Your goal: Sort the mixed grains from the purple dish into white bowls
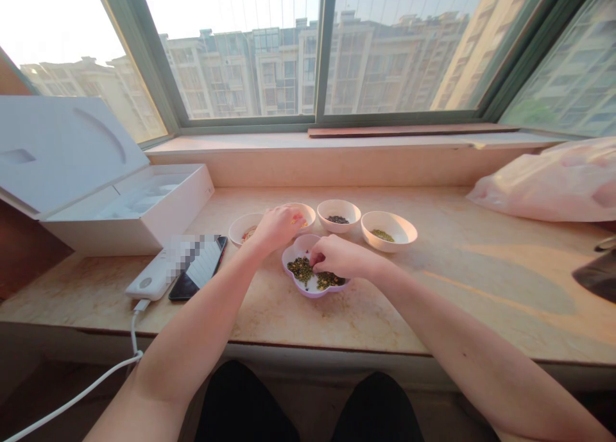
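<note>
My right hand [335,257] reaches into a pale purple flower-shaped bowl [315,294]. Its thumb and fingers are pinched together at the mixed beans [301,270], and whatever they grip is hidden. Over a small white bowl [308,215] behind it, my left hand [280,226] bends down with curled fingers. Yellow bits [304,222] show by those fingertips; what the fingers hold cannot be made out. To the left, a white bowl [235,229] with reddish-brown contents is partly covered by my left hand. Dark beans [337,219] and green beans [383,235] lie in the two white bowls at right.
An open white box [178,204] stands on the left of the stone-patterned counter [385,314]. Before it lie a white power bank [149,278] with a cable and a black phone [199,269]. A plastic bag [553,182] and a dark object [597,276] sit at right.
</note>
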Demonstrator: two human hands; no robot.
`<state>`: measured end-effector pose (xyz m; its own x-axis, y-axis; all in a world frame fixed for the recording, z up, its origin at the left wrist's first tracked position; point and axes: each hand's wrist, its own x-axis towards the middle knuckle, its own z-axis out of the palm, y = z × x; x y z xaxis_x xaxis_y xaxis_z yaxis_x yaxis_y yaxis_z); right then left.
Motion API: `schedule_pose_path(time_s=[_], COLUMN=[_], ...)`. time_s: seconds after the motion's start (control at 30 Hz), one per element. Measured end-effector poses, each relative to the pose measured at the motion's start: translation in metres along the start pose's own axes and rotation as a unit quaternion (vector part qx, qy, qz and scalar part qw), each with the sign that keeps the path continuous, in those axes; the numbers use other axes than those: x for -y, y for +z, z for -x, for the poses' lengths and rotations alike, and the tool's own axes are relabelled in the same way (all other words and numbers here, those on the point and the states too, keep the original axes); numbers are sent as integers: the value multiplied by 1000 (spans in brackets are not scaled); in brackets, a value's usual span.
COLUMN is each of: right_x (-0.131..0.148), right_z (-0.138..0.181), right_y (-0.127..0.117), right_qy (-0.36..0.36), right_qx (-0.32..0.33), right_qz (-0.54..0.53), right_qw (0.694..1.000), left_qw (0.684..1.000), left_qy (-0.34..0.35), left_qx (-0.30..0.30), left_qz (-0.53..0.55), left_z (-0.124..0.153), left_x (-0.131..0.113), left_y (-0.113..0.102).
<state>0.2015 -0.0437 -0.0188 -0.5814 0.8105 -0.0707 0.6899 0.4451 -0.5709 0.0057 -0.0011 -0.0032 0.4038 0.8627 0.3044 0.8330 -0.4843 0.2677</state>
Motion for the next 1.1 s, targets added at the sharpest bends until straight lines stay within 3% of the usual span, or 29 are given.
schedule_pose_path(time_s=[0.2, 0.57, 0.67, 0.77, 0.83, 0.9, 1.0, 1.1], right_x=[-1, -8, -4, -9, -20, -35, -60, -78], right_z=[-1, 0, 5, 11, 16, 19, 24, 27], right_y=[-4, -8, -19, -37, -51, -63, -77, -85], right_qy=[-31, -65, -41, 0, 28, 67, 133, 146], right_qx=[-8, -45, -90, -188, -261, -301, -314, -300], right_qz=[31, -11, -32, -24, 6, 24, 62, 82], right_qw=[999, 997, 995, 982, 965, 951, 938, 939], left_qw=[1000, 999, 998, 997, 994, 987, 967, 952], left_qy=[3, 12, 22, 54, 93, 135, 181, 197], left_qx=[-10, -11, -18, -15, 11, 79, 179, 232], left_qz=[11, 29, 50, 61, 54, 37, 14, -2], left_z=[0, 1, 1, 5, 10, 16, 25, 29], left_x=[2, 3, 1, -8, -17, -27, -39, -44], left_y=[2, 0, -1, -5, -7, -11, -14, -17])
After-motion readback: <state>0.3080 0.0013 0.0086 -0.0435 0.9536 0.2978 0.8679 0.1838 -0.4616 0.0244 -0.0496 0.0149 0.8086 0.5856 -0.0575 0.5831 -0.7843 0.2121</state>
